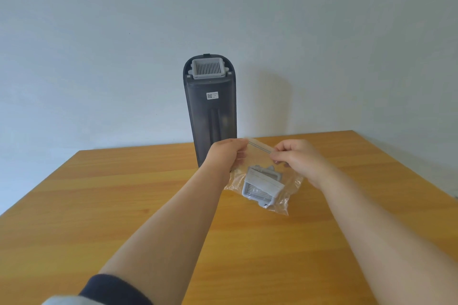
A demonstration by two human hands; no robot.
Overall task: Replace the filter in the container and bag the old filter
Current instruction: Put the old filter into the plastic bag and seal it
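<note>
both hands hold a clear zip bag [262, 181] above the bench [124, 193]; the left hand [224, 153] fingers pinch its sealing strip at one end, the right hand [296, 156] fingers pinch it at the other. the old grey filter [262, 187] hangs inside the bag just below the fingers. beyond the fingers, the dark container [210, 111] stands upright with a filter [208, 67] seated in its top.

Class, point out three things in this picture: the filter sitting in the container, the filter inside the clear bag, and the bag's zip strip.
Filter in the container [209, 68], head view: its pleated white face.
Filter in the bag [263, 185], head view: its grey frame.
Zip strip [260, 145], head view: the stretch between both hands.
</note>
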